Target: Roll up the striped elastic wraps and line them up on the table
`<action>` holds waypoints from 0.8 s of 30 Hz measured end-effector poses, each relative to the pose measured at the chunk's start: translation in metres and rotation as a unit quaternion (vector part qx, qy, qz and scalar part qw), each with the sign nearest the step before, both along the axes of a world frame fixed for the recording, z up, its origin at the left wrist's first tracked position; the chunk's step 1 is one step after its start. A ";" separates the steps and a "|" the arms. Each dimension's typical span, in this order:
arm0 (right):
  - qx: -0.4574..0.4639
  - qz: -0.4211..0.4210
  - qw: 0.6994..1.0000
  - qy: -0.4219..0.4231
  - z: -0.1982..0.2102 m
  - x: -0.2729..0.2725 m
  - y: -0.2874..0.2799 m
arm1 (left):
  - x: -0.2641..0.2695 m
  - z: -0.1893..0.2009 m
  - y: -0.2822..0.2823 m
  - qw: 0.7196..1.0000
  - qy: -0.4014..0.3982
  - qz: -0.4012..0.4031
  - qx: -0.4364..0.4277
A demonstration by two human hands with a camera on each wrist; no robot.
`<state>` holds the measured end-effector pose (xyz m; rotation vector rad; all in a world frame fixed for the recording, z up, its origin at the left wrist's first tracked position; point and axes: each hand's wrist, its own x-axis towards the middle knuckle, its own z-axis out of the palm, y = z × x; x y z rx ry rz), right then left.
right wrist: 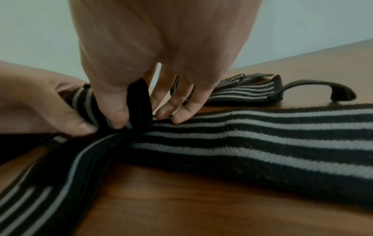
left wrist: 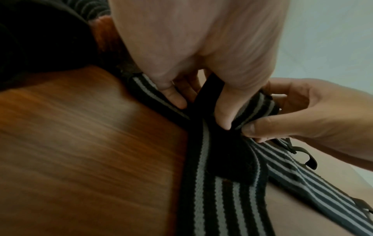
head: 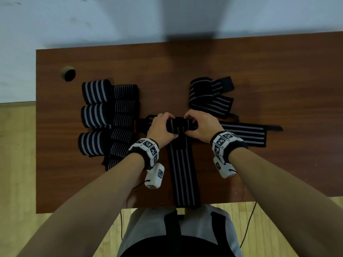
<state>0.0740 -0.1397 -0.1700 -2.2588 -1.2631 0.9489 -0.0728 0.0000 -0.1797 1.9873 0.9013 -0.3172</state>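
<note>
1. Black-and-grey striped wrap (head: 183, 175) lies flat on the table (head: 278, 75), running from the near edge up to both hands at mid-table.
2. Its far end is wound into a small roll (head: 179, 125), lying crosswise between the two hands.
3. Left hand (head: 161, 129) grips the roll's left end, fingers curled over the top, thumb on the near side.
4. Right hand (head: 201, 127) grips the right end the same way; in the left wrist view its thumb (left wrist: 262, 127) presses the roll from the near side.
5. Right wrist view: right fingertips (right wrist: 181, 116) touch a second flat wrap (right wrist: 282, 135) that runs off to the right under the roll.
6. That second wrap passes beneath the hands and shows again on the left, where its end has a red patch.
7. Loose pile (head: 210, 97) of unrolled wraps sits just beyond the right hand, apart from it.
8. Finished rolls (head: 111, 117) stand in two columns on the left, touching each other; the nearest lies just beside the left wrist.
9. Round hole (head: 68, 73) in the table at the far left.
</note>
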 end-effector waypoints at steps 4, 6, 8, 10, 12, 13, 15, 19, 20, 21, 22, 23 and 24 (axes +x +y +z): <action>0.054 -0.025 0.998 -0.017 -0.002 0.000 -0.002 | 0.001 0.001 0.007 0.995 0.005 0.029 -0.093; 0.070 -0.030 0.996 -0.052 -0.003 -0.001 0.000 | 0.001 0.003 0.008 0.984 -0.020 0.082 -0.157; 0.071 -0.018 0.992 -0.101 -0.003 -0.008 0.003 | 0.002 0.004 0.009 0.977 -0.027 0.122 -0.175; 0.066 -0.029 0.990 -0.120 -0.004 -0.014 0.005 | 0.005 0.002 0.011 0.982 -0.017 0.129 -0.136; 0.058 -0.057 0.992 -0.092 -0.006 -0.015 0.006 | 0.007 0.000 0.013 0.982 -0.013 0.144 -0.126; 0.054 -0.077 0.994 -0.064 -0.006 -0.015 0.007 | 0.009 -0.001 0.014 0.980 -0.011 0.152 -0.130; 0.035 -0.129 0.991 -0.007 -0.003 -0.016 0.011 | 0.012 -0.001 0.017 0.982 0.001 0.148 -0.120; 0.001 -0.193 0.980 0.041 0.002 -0.022 0.020 | 0.012 0.000 0.022 0.976 0.000 0.170 -0.134; -0.001 -0.202 0.978 0.046 0.003 -0.022 0.021 | 0.011 0.001 0.022 0.970 -0.006 0.190 -0.149; -0.001 -0.211 0.976 0.050 0.003 -0.022 0.022 | 0.009 0.003 0.022 0.966 -0.010 0.204 -0.158; -0.003 -0.217 0.975 0.053 0.004 -0.022 0.022 | 0.008 0.003 0.023 0.963 -0.011 0.216 -0.162; -0.003 -0.217 0.975 0.052 0.004 -0.022 0.022 | 0.008 0.003 0.024 0.961 -0.012 0.225 -0.162; 0.000 -0.213 0.976 0.050 0.003 -0.023 0.022 | 0.008 0.004 0.025 0.959 -0.016 0.231 -0.164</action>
